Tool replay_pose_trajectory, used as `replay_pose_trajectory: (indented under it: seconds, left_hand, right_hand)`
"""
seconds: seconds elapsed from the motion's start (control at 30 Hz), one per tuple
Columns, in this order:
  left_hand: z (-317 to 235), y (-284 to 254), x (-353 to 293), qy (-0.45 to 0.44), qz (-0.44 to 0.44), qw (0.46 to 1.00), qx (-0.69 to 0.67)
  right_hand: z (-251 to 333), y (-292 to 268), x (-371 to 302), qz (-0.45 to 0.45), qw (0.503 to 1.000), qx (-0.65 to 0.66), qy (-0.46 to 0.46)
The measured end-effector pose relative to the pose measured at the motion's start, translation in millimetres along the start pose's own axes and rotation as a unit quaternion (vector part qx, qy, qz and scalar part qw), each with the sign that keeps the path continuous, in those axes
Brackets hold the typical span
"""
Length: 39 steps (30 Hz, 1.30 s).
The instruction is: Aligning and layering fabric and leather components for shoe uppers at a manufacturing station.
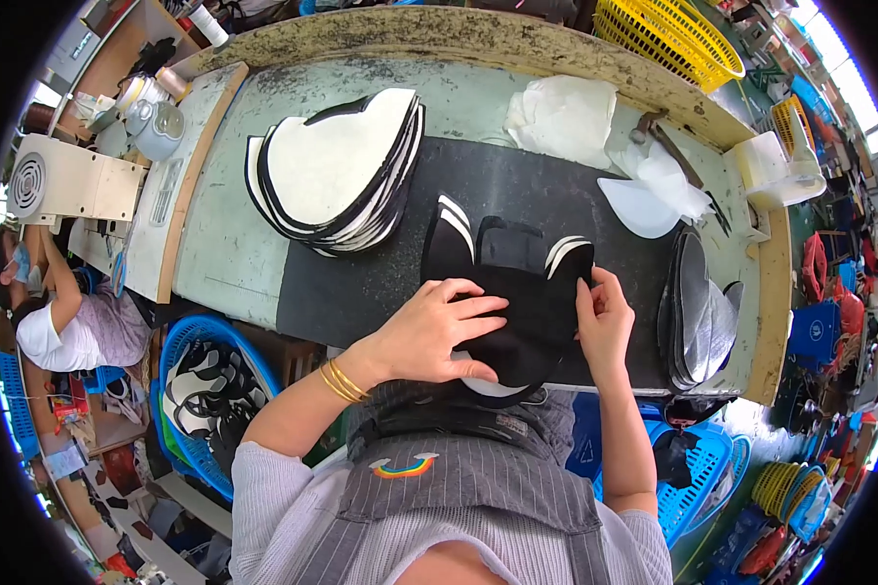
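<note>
A black cut shoe-upper piece (519, 304) lies before me on the dark mat. Two prongs point away from me, each with white stripes near its tip, and a darker tab sits between them. A white curved edge shows at its near end. My left hand (437, 330) rests on the piece with fingers spread, thumb toward the near edge. At the right edge, my right hand (605, 314) pinches the piece between thumb and fingers. Beyond my left hand stands a stack of white pieces with black edges (337, 166). Grey curved pieces (700, 317) are piled at the right.
White sheets (561, 119) and translucent shapes (644, 200) lie at the back right, near a hammer (675, 151). A raised wooden rim (439, 37) bounds the bench. Blue baskets (203, 336) stand beside me. At the left, a person (78, 317) sits near a machine (73, 177).
</note>
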<state>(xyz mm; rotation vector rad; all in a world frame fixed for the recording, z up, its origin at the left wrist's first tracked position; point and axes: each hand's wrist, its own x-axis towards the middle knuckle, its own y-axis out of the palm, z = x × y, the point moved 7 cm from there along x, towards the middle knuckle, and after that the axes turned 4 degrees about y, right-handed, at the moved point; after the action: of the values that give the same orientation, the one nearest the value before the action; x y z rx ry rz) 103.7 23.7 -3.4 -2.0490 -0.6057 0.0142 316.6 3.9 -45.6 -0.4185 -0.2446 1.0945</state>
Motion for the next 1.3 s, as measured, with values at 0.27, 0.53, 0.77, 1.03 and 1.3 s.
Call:
replay_pose_trajectory:
  seconds: [0.27,0.53,0.77,1.03,1.3]
  left_hand:
    - [4,-12,-21,-0.010,0.012,0.995,-0.098]
    - [1,-8,-18,0.033,-0.044,0.997,0.053]
    - [21,-1,-27,-0.043,0.030,0.963,-0.264]
    - [22,-1,-33,-0.007,0.013,0.969,-0.247]
    - [20,-6,-29,0.019,0.002,0.974,-0.227]
  right_hand:
    - [27,-28,-2,-0.046,0.964,-0.245,-0.093]
    - [71,23,-50,0.296,0.834,-0.215,-0.413]
    - [44,27,-53,0.379,0.847,-0.163,-0.334]
    - [43,30,-61,0.395,0.824,-0.188,-0.361]
    - [39,30,-61,0.402,0.813,-0.195,-0.374]
